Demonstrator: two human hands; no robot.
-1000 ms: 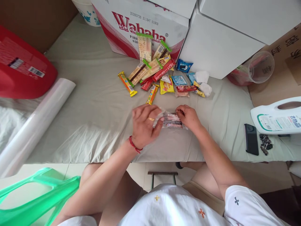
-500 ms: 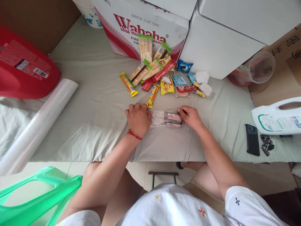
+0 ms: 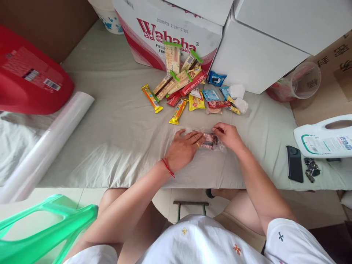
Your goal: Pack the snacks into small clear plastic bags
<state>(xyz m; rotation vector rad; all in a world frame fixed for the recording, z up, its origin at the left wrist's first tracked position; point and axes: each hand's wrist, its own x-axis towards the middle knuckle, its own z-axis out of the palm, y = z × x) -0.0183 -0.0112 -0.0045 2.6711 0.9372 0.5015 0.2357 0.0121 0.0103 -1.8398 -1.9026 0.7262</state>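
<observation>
A clear plastic bag (image 3: 220, 146) lies on the grey cloth, with dark reddish snack packs (image 3: 210, 140) showing through it. My left hand (image 3: 182, 149), with a red string at the wrist, rests flat on the bag, its fingers stretched toward the packs and partly covering them. At the bag's upper right edge, my right hand (image 3: 228, 135) has thumb and fingertips pinched on the plastic. Just beyond both hands is a heap of wrapped snacks, among them a yellow-orange bar (image 3: 178, 112), a red bar (image 3: 194, 83) and a yellow packet (image 3: 197, 102).
A Wahaha carton (image 3: 170, 35) and white boxes (image 3: 258, 47) stand behind the snacks. To the left are a plastic film roll (image 3: 49, 146), a red container (image 3: 33, 73) and a green stool (image 3: 55, 223). A detergent bottle (image 3: 324, 141), phone (image 3: 294, 164) and keys (image 3: 311, 170) lie right.
My left hand has slid right from the bag's left end onto its middle, its fingers now stretched out over the packs. My right hand keeps its pinch, shifted slightly right.
</observation>
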